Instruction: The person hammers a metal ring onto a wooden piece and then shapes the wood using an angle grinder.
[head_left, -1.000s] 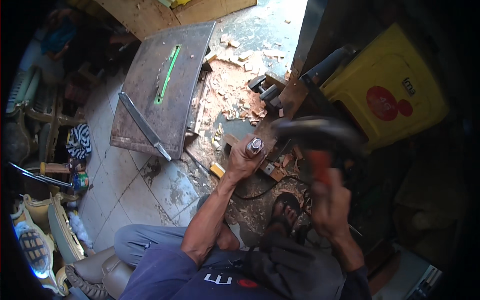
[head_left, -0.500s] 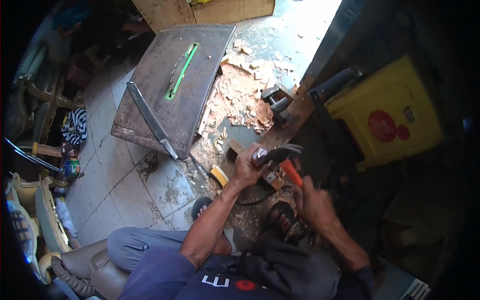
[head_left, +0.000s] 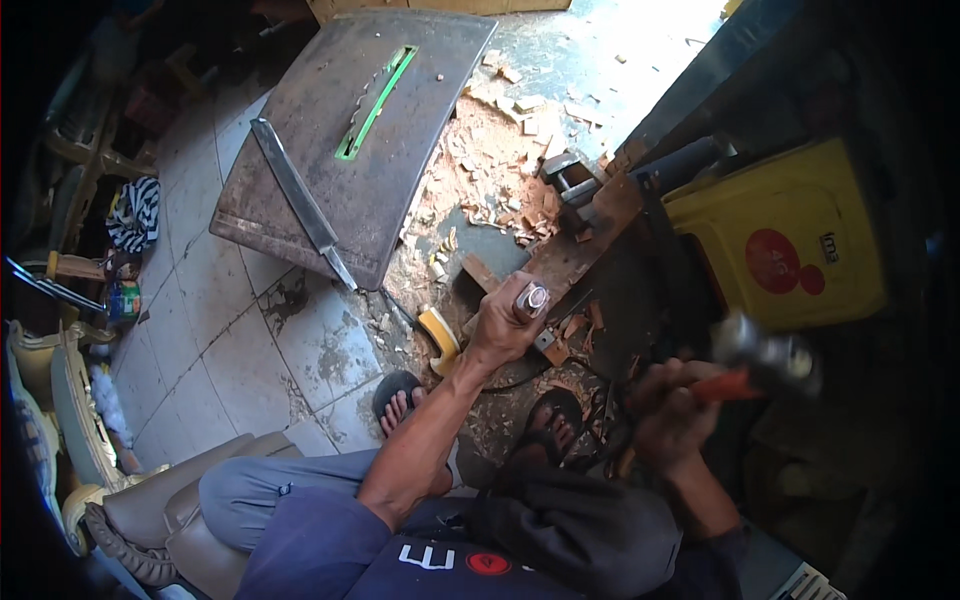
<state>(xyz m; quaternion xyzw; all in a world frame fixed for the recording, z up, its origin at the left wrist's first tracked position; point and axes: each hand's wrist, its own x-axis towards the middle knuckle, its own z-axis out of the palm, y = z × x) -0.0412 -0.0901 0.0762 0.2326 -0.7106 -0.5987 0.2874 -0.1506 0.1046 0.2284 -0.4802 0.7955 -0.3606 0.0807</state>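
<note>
My left hand (head_left: 498, 330) is closed round the handle of what looks like a chisel, held upright over a wooden plank (head_left: 600, 235). Only the chisel's shiny round end (head_left: 532, 298) shows above the fist; its blade is hidden. Off to the right, my right hand (head_left: 672, 415) grips the orange handle of a hammer (head_left: 728, 385), whose metal head is smeared by motion and apart from the chisel. Close to my left hand lies a tool with a curved yellow handle (head_left: 438, 342).
A saw table (head_left: 290, 85) with a green slot insert (head_left: 378, 105) carries a long flat metal blade (head_left: 298, 200). Wood chips and sawdust (head_left: 490, 160) cover the floor beside it. A metal clamp (head_left: 572, 180) sits by the plank. At right is a yellow plastic stool (head_left: 830, 225). My sandalled feet flank the work.
The hammer has swung away from the chisel's top, to the right and slightly down, with my right hand. My left hand keeps its grip; the view has shifted a little.
</note>
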